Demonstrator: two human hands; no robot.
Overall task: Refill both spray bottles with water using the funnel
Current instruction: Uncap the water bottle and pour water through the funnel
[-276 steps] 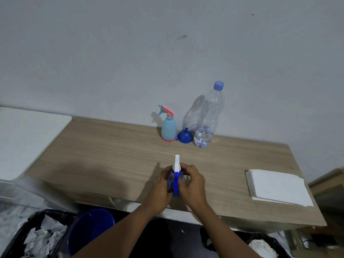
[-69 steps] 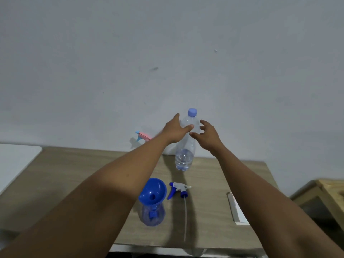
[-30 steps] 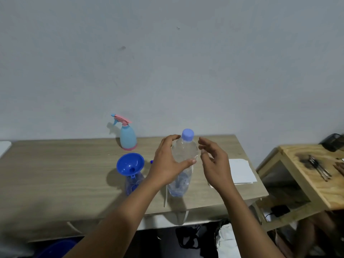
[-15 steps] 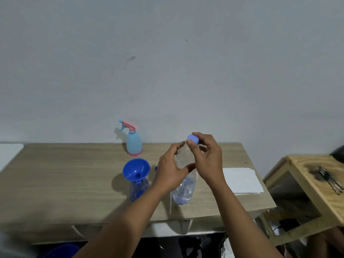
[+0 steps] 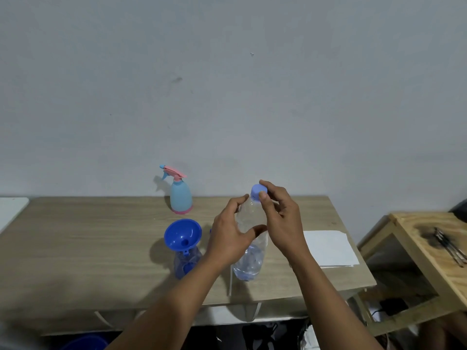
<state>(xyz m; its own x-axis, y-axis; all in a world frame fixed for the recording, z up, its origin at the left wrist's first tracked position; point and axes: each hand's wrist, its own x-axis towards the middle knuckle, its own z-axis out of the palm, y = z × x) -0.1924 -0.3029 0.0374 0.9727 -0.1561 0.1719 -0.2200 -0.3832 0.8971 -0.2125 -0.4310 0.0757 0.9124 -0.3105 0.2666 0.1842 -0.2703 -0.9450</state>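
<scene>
A clear water bottle point(image 5: 249, 261) with a little water in it stands near the front of the wooden table point(image 5: 101, 248). My left hand point(image 5: 228, 238) is wrapped around its upper body. My right hand point(image 5: 283, 218) pinches its blue cap point(image 5: 257, 192) with thumb and fingers. Left of it stands a transparent blue spray bottle point(image 5: 185, 263) with a blue funnel point(image 5: 182, 233) seated in its neck. A light blue spray bottle point(image 5: 180, 198) with a pink trigger head stands by the wall. The removed sprayer's white dip tube point(image 5: 230, 281) pokes out below my left wrist; its head is hidden.
White paper sheets point(image 5: 328, 247) lie on the table's right end. A lower wooden side table point(image 5: 414, 238) with dark metal tools point(image 5: 449, 246) stands to the right. A white surface point(image 5: 11, 209) adjoins the table's left end. A blue bucket rim point(image 5: 83, 343) shows below the table.
My left hand carried the water bottle from the wall to the table's front. My right hand then closed on the cap and stays there.
</scene>
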